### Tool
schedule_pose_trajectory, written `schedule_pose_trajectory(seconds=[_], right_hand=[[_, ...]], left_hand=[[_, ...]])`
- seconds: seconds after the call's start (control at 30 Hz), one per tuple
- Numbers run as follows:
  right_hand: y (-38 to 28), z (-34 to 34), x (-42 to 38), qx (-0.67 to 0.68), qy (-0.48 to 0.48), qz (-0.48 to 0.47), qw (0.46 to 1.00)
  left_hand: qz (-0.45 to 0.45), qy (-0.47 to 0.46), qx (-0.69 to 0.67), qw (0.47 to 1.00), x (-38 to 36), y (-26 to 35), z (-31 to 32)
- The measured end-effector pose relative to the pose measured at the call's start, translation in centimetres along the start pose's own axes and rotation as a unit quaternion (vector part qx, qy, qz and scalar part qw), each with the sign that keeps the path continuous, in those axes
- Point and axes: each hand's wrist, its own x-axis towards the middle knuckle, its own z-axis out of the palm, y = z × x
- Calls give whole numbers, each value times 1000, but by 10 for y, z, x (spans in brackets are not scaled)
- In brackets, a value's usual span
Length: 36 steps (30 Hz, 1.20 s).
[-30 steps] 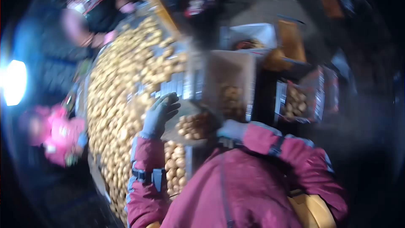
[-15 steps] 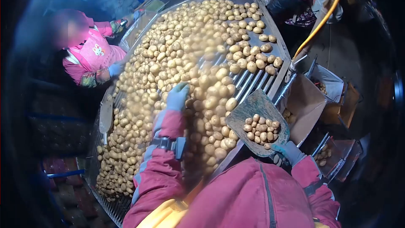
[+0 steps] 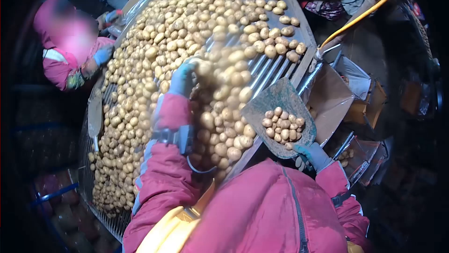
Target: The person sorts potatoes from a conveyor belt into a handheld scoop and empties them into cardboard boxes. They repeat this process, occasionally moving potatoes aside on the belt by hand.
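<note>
the left hand [image 3: 181, 79] is touching the big heap of potatoes [image 3: 174, 43]; its fingertips are blurring among them, so i cannot tell how far they are opening or whether they are gripping any. the right hand [image 3: 314, 156] is closing its fingers around the near end of the green scoop [image 3: 264, 99], which is carrying small potatoes [image 3: 284, 124] beside the slatted table [image 3: 283, 69]. the left arm is stretching forward over the heap; the right is bending low beside the body.

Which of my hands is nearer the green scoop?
Right. Your right hand holds the green scoop at its near end; your left hand is away from it, at the potatoes.
</note>
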Motion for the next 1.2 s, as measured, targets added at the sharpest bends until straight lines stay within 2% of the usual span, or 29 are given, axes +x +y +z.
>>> schedule_pose_trajectory(seconds=[0.03,0.1,0.17,0.2,0.23,0.3,0.33,0.37,0.4,0.47,0.5,0.57,0.67,0.73,0.8,0.83,0.9,0.93,1.0,1.1,1.17,1.2], right_hand=[[-1,-1,2,6,-6,-1,1000],[-2,-2,7,11,-22,-25,999],[14,-9,24,25,-32,-43,998],[19,-13,30,40,-41,-40,998],[23,-17,36,54,-50,-37,997],[9,-23,30,21,-73,-38,996],[-8,-17,14,15,-37,-47,998],[-12,-15,10,39,-43,-66,996],[-13,-13,8,61,-51,-84,993],[-6,-11,20,106,-70,-112,986],[-7,-12,21,86,-70,-104,988],[-11,-16,18,51,-64,-87,993],[-11,-16,12,3,-40,-56,998],[-7,-17,12,-21,-27,-49,998],[10,-20,30,10,-31,-79,996],[8,-17,26,11,-15,-79,997],[3,-11,17,13,15,-79,997],[-7,-7,4,0,36,-54,998],[-16,-3,-9,-18,69,-35,997],[-20,-1,-13,-22,90,-48,994],[-22,-1,-15,-25,90,-39,995],[-25,3,-18,-10,94,-36,995]], left_hand=[[-28,14,-79,996,-22,2,-15],[-32,-51,-152,986,-69,8,-38],[-26,-9,-206,978,-104,-2,-74],[0,78,-152,985,-127,-5,-71],[-37,158,-157,974,-153,-8,-69],[-53,165,13,985,-189,-32,-84],[-46,205,176,962,-206,-42,-79],[-39,240,333,911,-217,-55,-71],[88,213,476,849,-221,-78,-73],[56,207,494,843,-222,-98,-42],[-96,226,361,900,-219,-93,-11],[29,202,516,832,-197,-88,11],[-62,168,537,825,-159,-62,35],[-46,143,416,897,-139,-67,46],[-8,115,427,897,-106,-87,54],[17,105,496,862,-86,-108,55],[-24,146,497,855,-78,-85,101],[-6,115,485,867,-73,-88,104],[82,78,470,875,-66,-94,100],[115,79,411,901,-68,-75,59],[133,165,419,883,-77,-48,9],[118,235,375,889,-95,-18,3]])
